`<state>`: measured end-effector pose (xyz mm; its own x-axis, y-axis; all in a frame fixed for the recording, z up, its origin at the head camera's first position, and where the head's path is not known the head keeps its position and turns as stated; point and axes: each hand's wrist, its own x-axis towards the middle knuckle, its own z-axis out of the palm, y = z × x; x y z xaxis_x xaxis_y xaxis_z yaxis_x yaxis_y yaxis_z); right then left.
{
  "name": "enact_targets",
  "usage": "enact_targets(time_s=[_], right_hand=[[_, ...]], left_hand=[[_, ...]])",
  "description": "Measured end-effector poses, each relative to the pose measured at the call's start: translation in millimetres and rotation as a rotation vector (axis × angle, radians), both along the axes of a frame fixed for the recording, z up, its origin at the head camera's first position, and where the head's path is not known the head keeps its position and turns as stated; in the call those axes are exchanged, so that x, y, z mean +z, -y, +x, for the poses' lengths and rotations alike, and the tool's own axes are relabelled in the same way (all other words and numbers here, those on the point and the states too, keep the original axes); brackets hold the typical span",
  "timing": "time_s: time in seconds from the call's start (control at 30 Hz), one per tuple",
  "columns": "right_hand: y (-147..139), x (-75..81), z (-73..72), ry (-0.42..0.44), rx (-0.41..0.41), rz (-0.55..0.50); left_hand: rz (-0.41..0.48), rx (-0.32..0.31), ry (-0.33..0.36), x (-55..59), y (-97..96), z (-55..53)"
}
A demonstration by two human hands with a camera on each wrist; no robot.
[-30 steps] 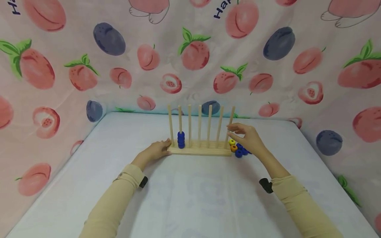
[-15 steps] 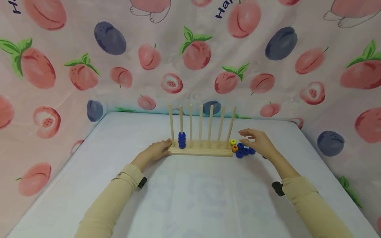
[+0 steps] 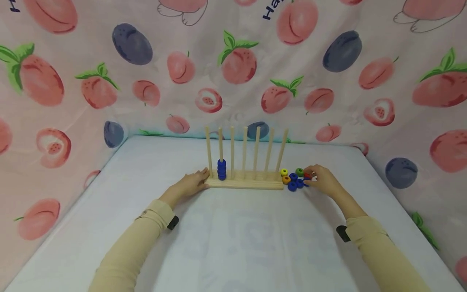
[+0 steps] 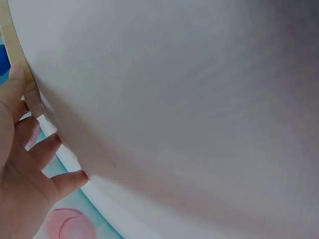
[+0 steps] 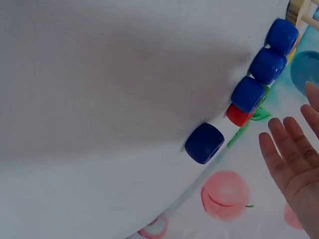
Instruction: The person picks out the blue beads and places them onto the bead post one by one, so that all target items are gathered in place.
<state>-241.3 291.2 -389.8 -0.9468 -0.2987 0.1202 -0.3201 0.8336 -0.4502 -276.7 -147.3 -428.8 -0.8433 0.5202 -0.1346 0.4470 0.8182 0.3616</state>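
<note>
A wooden peg abacus [image 3: 244,185] stands on the white table, with a stack of blue beads [image 3: 221,169] on its second peg from the left. My left hand [image 3: 189,183] grips the base's left end; the thumb [image 4: 16,79] lies against the wood in the left wrist view. Over the loose beads right of the base, my right hand [image 3: 324,180] hovers with thumb and fingers apart. Near its fingertips are a red bead [image 3: 307,175] and a blue bead partly hidden by them. In the right wrist view the fingers look straight, and a separate dark blue bead [image 5: 204,143] lies nearest the camera.
Beside the base's right end lie a yellow bead [image 3: 284,172], an orange bead [image 3: 286,179], a green bead [image 3: 299,172] and several blue beads [image 3: 292,186]. A fruit-patterned cloth [image 3: 208,48] hangs behind and at both sides of the table.
My right hand has moved from the rightmost peg to the right and down to the loose beads, uncovering the green one. The left hand stays at the base's left end.
</note>
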Motion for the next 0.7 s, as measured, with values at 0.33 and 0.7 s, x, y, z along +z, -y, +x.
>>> enact_targets(time_s=[0.33,0.7], right_hand=[[0.0,-5.6,-3.2,0.095,-0.113,0.059],[-1.0,-8.8,-8.7,0.117,-0.126,0.068]], left_hand=[[-0.013,-0.018,0.021,-0.9,-3.4,-4.9],[-0.016,-0.004,-0.003,-2.5,-1.8,-3.2]])
